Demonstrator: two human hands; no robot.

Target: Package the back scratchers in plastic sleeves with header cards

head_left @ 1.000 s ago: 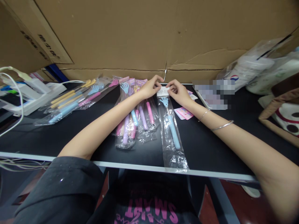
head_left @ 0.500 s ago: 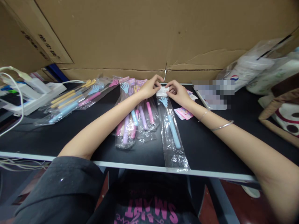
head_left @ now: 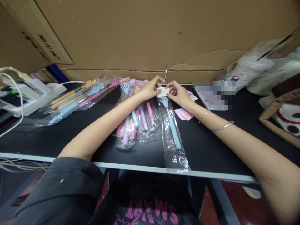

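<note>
A blue back scratcher [head_left: 173, 132] with a hand-shaped head lies in a long clear plastic bag [head_left: 177, 161] on the black table. At the bag's top end is a small white card [head_left: 163, 91]. My left hand [head_left: 152, 87] pinches the card's left side between thumb and finger. On its right side, my right hand [head_left: 178, 92] grips it with the fingertips. Left of this bag, partly under my left forearm, lie several bagged back scratchers [head_left: 126, 131] in purple, pink and blue. Pink printed cards [head_left: 184, 114] lie beside my right wrist.
More bagged back scratchers [head_left: 67, 104] in yellow, blue and pink lie at the left, near a white power strip [head_left: 35, 100] with cables. On the right are a phone [head_left: 211, 97], a bagged drink cup [head_left: 248, 70] and a brown-trimmed bag [head_left: 269, 109]. Cardboard [head_left: 131, 37] stands behind.
My right hand's fingers have shifted slightly on the card's right side. The left hand and the bagged back scratcher stay in place.
</note>
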